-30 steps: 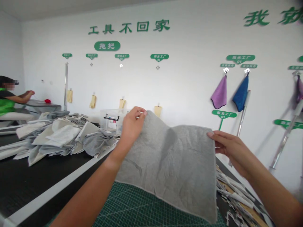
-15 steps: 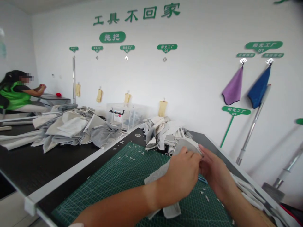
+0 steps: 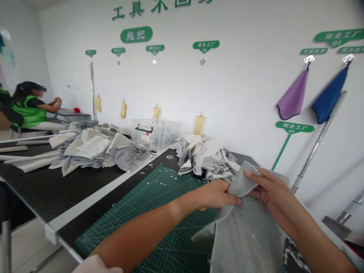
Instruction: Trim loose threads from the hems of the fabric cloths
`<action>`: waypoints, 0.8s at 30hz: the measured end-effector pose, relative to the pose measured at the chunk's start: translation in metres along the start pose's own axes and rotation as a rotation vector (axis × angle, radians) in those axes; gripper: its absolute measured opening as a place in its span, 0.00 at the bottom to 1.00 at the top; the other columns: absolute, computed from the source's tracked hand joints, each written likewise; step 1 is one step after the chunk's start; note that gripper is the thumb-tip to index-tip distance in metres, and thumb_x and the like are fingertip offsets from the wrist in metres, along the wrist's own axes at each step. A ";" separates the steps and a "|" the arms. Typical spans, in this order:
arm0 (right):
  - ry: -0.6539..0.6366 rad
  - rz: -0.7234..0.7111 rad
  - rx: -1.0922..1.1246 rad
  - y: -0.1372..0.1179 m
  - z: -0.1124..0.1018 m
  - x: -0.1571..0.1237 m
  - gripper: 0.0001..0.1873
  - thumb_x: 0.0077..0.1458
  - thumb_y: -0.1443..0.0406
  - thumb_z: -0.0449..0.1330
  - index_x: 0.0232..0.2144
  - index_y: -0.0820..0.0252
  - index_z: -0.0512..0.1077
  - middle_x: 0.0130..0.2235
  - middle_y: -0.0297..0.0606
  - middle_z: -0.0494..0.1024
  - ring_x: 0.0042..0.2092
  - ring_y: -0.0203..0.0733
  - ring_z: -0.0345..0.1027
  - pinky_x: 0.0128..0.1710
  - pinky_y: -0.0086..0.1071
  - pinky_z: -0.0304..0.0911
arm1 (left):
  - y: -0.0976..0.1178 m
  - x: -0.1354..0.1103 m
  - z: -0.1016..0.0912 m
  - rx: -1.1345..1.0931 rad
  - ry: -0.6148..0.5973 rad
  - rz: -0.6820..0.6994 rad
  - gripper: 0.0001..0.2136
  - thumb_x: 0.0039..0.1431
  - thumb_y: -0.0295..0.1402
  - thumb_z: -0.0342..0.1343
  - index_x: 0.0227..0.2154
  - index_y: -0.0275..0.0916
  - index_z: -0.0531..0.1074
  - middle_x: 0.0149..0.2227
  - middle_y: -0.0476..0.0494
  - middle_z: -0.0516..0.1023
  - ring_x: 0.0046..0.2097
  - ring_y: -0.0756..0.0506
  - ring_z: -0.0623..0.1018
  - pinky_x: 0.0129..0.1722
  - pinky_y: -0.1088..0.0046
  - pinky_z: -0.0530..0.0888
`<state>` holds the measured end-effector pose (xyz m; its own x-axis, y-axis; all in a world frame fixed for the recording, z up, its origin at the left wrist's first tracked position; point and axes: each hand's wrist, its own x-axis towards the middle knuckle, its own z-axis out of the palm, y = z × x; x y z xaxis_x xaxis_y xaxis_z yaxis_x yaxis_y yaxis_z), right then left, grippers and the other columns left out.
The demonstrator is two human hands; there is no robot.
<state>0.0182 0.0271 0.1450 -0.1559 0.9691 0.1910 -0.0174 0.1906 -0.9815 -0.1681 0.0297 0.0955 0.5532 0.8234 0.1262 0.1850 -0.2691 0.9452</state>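
A grey terry cloth point(image 3: 244, 237) hangs in front of me at the lower right, its top edge bunched into a fold. My left hand point(image 3: 216, 194) pinches the fold from the left, and my right hand point(image 3: 270, 193) grips it from the right. The hands are close together, and the cloth's lower end hides part of the green cutting mat point(image 3: 159, 204) and the table edge beneath it. Small white scraps lie on the mat near its far edge.
Behind the mat sits a heap of pale grey cloth point(image 3: 204, 159), and a larger heap point(image 3: 96, 148) covers the black table to the left. A clear plastic box point(image 3: 153, 134) stands by the wall. Farther left, a seated person point(image 3: 30, 110) in a green vest works at another table.
The grey cloth has moved right and now hangs lower off the mat's right side, no longer lying across the mat. My hands have shifted right with it, and the view has tilted slightly.
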 end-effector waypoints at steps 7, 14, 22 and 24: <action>-0.027 0.201 -0.161 0.025 -0.031 0.013 0.23 0.53 0.53 0.66 0.46 0.61 0.74 0.37 0.47 0.81 0.36 0.48 0.78 0.31 0.35 0.75 | -0.027 -0.009 -0.115 0.019 0.663 -0.044 0.15 0.60 0.35 0.53 0.48 0.35 0.74 0.44 0.36 0.80 0.41 0.42 0.80 0.42 0.65 0.77; -0.089 0.304 -0.180 0.054 -0.045 0.041 0.20 0.54 0.55 0.65 0.45 0.61 0.73 0.31 0.42 0.79 0.31 0.42 0.76 0.29 0.31 0.73 | -0.046 -0.063 -0.244 1.154 1.589 -0.103 0.19 0.67 0.30 0.41 0.58 0.33 0.64 0.49 0.32 0.75 0.53 0.36 0.73 0.53 0.58 0.69; -0.169 0.339 -0.139 0.087 -0.031 0.084 0.18 0.56 0.54 0.63 0.44 0.59 0.72 0.30 0.36 0.76 0.29 0.40 0.73 0.29 0.32 0.72 | -0.176 -0.111 -0.335 1.238 1.065 -0.791 0.22 0.61 0.27 0.44 0.56 0.36 0.68 0.52 0.28 0.71 0.56 0.32 0.67 0.52 0.49 0.65; -0.216 0.350 -0.162 0.097 -0.025 0.096 0.18 0.56 0.53 0.62 0.44 0.59 0.71 0.30 0.36 0.76 0.30 0.40 0.73 0.28 0.32 0.71 | -0.205 -0.116 -0.347 1.178 0.931 -0.928 0.21 0.59 0.28 0.46 0.55 0.38 0.70 0.55 0.28 0.70 0.58 0.30 0.66 0.53 0.44 0.64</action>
<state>0.0257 0.1428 0.0684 -0.3279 0.9281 -0.1765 0.2259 -0.1044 -0.9685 -0.5519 0.1625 -0.0084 -0.5912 0.7718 0.2343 0.8064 0.5716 0.1517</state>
